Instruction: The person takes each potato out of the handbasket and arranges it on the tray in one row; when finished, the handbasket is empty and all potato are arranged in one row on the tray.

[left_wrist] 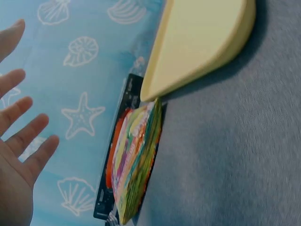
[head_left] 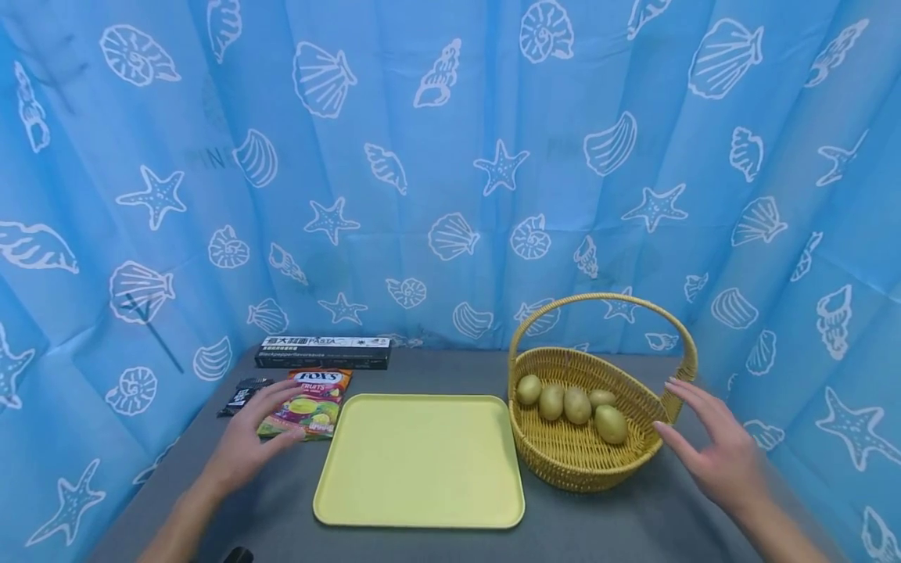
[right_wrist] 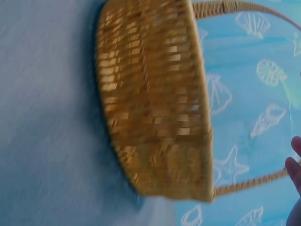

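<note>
Left grip (head_left: 242, 451), fingers spread, holding nothing, is near the Fox's candy bag (head_left: 325, 408), just left of the yellow tray (head_left: 422, 461). Rightward on the bench (head_left: 577, 528), a wicker basket (head_left: 563, 471) holds five yellowish ovals (head_left: 577, 406); the right grip (head_left: 728, 457), fingers extended, is by its handle (head_left: 687, 356), contact unclear.

L hand (head_left: 246, 438) hovers nr left edge of worktop (head_left: 577, 524), fingers spread, thumb apart; R hand (head_left: 725, 446) up nr right edge, fingers extended, thumb apart too; forearms (head_left: 179, 520) angle in from near side.
</note>
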Demonstrator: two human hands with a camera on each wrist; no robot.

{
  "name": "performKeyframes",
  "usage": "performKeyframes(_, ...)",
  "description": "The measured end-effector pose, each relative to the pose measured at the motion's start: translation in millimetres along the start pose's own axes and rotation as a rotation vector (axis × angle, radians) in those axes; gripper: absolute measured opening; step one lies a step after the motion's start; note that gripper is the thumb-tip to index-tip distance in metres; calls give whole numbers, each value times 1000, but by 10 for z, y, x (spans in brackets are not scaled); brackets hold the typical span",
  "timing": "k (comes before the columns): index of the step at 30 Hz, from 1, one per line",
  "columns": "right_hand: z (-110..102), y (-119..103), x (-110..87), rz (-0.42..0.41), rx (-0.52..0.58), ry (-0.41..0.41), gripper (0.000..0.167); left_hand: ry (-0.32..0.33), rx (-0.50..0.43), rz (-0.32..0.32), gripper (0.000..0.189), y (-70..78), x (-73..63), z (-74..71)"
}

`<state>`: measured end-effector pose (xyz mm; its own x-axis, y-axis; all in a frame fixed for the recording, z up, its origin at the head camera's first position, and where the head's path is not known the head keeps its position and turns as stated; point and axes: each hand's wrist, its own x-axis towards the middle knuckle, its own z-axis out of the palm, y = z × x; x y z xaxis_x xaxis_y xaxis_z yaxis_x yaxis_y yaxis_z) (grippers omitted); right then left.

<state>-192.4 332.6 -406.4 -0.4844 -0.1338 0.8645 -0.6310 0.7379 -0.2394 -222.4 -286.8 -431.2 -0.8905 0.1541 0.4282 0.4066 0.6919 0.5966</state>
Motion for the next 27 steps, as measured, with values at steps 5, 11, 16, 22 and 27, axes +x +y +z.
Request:
performKeyframes(5,127,-97,157,41,43,-52,54,16,-64,-30,47,22,-1,29)
performKeyframes(11,294,-119,370,148,77,-206,55,-10,-181,-64,42,-34,-2,112)
performKeyframes(16,420,-49,544,274,116,-415,50,-66,-240,-166,44,-106,14,195)
performKeyframes(22,583,86,744,433,207,-702,57,-134,-288,-212,43,-214,6,286)
performKeyframes(27,760,194,835,456,297,-875,58,-186,-292,-249,45,-317,-23,373)
